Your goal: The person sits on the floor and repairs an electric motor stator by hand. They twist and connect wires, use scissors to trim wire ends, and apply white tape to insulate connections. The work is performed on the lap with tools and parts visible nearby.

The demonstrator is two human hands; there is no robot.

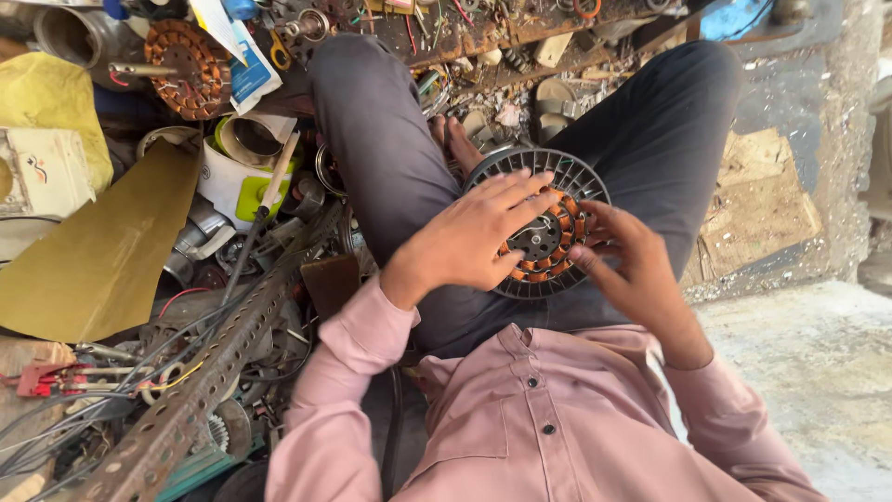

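The left hand [474, 237] lies flat and spread over the round dark-grey finned motor housing with its ring of copper-wound coils [544, 232], fingers apart and pressed on the coil ring rather than closed around anything; it comes in from the left and covers the ring's left half. The housing rests face-up in the person's lap, between the grey-trousered knees, and being round it has no long axis to speak of, its steel hub [539, 240] pointing up toward the camera. The right hand [632, 270] sits at the housing's right edge, fingers loosely curled, fingertips touching the coils; whether they pinch a wire there I cannot tell. Both hands are on the part, the left further over its middle. Off to the left, well apart, lie a long perforated steel angle bar [200, 390], a sheet of yellow-brown card [102, 251] and a second copper-wound stator [186, 70] among tangled wires. The near rim of the housing is hidden by the hands, bare toes show just behind its far edge, and the clutter at the top is too jumbled to name
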